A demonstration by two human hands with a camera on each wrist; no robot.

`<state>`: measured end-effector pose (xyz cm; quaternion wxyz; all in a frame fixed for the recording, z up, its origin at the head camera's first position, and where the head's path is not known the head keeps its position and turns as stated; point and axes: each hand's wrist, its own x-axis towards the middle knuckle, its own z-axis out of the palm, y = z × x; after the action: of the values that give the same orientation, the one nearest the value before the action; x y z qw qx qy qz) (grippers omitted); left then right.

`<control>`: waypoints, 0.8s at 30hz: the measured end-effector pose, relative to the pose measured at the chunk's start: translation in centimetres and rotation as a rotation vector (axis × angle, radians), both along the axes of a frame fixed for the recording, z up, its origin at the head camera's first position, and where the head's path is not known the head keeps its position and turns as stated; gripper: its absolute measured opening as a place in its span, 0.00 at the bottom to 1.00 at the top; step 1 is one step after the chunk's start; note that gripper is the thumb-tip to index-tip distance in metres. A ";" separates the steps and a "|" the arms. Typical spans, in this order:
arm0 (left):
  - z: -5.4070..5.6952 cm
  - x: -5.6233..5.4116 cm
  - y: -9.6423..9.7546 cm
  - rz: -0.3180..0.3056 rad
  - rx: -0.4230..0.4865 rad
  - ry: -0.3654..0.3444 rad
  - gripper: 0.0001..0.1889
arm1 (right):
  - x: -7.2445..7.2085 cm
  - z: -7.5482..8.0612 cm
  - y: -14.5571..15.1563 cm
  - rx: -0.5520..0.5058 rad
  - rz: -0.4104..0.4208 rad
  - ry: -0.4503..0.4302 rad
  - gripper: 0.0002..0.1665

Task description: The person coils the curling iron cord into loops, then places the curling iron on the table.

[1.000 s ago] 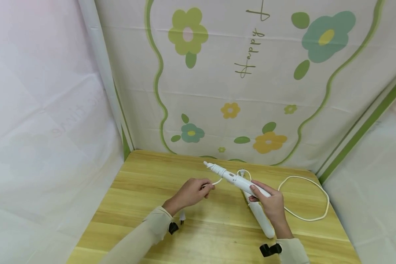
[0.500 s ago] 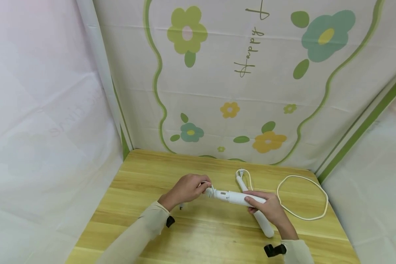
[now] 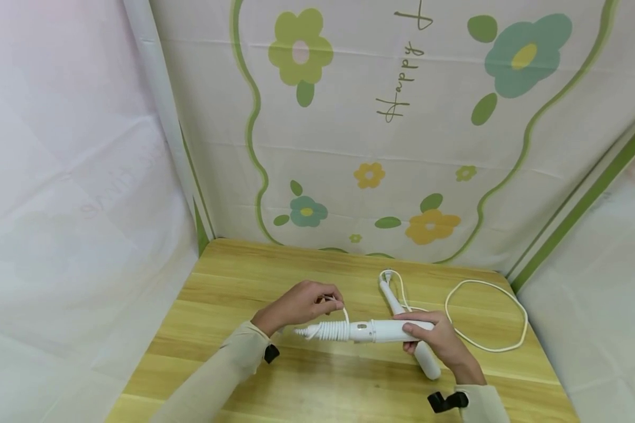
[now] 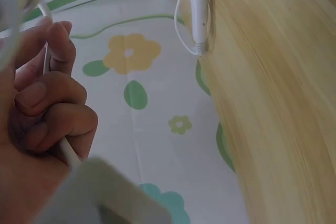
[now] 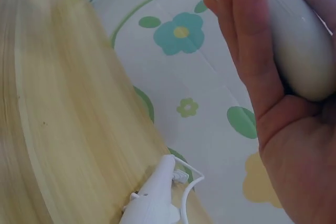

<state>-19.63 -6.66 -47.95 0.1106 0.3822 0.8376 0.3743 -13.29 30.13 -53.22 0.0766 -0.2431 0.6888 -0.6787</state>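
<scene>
My right hand [image 3: 439,341] grips the thick end of a white hair-styling iron [image 3: 383,331], held level above the table. Its cord [image 3: 333,331] is wound in several turns around the narrower end, which points left. My left hand [image 3: 303,302] pinches the free stretch of this cord just above the coils; in the left wrist view the cord [image 4: 69,153] runs through the curled fingers. Beneath my right hand a second white iron [image 3: 428,361] lies on the table, its middle partly hidden by the hand and the held iron.
On the wooden table [image 3: 233,264], the second iron's white cord [image 3: 525,320] lies in a wide loop at the right. A plug [image 3: 387,276] sits by that iron's far end. Flower-printed fabric [image 3: 370,141] stands behind the table, with pale fabric at both sides.
The held iron has swung from slanting up-left to level, lower and nearer me. My left hand has passed around its narrow end with the cord, and more turns now show.
</scene>
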 end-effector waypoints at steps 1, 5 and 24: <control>0.0 0.0 0.0 -0.001 0.014 -0.022 0.11 | 0.0 0.1 0.1 -0.029 0.002 -0.007 0.16; -0.1 -0.3 0.2 -0.013 0.052 -0.064 0.10 | 0.2 0.6 0.1 -0.104 0.009 -0.018 0.18; -2.3 1.0 2.4 -0.032 0.252 -0.259 0.15 | 0.0 0.7 -0.9 -0.285 -0.110 -0.020 0.26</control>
<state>-18.60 -4.25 -50.21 0.1747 0.3547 0.7568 0.5205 -13.34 29.20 -52.51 0.0108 -0.2067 0.5970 -0.7751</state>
